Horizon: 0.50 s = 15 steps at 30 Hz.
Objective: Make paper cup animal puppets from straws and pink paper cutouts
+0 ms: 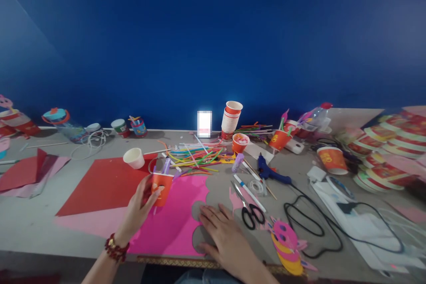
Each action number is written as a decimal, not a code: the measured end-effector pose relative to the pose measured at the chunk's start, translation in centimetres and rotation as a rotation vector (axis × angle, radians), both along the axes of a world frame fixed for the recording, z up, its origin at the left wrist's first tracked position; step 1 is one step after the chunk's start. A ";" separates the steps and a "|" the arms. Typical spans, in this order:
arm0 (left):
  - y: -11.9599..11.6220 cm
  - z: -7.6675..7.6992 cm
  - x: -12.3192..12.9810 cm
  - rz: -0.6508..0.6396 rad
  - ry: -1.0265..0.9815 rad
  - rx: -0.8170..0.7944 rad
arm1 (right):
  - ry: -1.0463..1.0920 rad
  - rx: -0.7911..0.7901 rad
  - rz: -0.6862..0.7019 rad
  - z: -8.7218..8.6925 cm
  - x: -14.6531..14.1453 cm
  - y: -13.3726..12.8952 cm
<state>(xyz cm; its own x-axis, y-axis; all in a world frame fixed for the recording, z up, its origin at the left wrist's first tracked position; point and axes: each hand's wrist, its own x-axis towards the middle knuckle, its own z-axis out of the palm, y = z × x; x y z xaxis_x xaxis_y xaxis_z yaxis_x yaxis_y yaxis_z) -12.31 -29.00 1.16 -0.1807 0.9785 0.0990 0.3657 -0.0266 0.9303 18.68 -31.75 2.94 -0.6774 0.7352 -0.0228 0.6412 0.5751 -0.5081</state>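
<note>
My left hand (141, 202) is wrapped round an orange paper cup (163, 188) with purple strips standing up at its rim. The cup is over the bright pink sheet (173, 222), whose right edge is cut in scallops. My right hand (224, 235) lies flat with fingers spread, on the grey table and the sheet's right edge. Black-handled scissors (248, 211) lie open to the right of that hand. Beyond the sheet is a pile of coloured pipe cleaners (196, 155).
A red sheet (103, 182) and a white cup (133, 158) are at the left. Right of centre lie a blue glue gun (271, 173), its black cord and pink and yellow cutouts (286, 242). A power strip (353, 230) and stacked bowls (392, 146) stand further right.
</note>
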 end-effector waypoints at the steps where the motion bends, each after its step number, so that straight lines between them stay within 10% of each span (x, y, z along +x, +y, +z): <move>1: 0.0 -0.1 -0.8 0.011 0.033 0.003 | -0.001 -0.008 -0.003 0.0 0.3 -0.2; 11: -0.6 -2.0 -8.9 0.101 0.739 0.128 | 0.122 0.083 -0.128 0.1 1.4 -1.5; 15: -1.0 -1.8 -9.2 0.080 0.741 0.205 | 0.157 0.327 -0.404 0.0 6.3 -2.3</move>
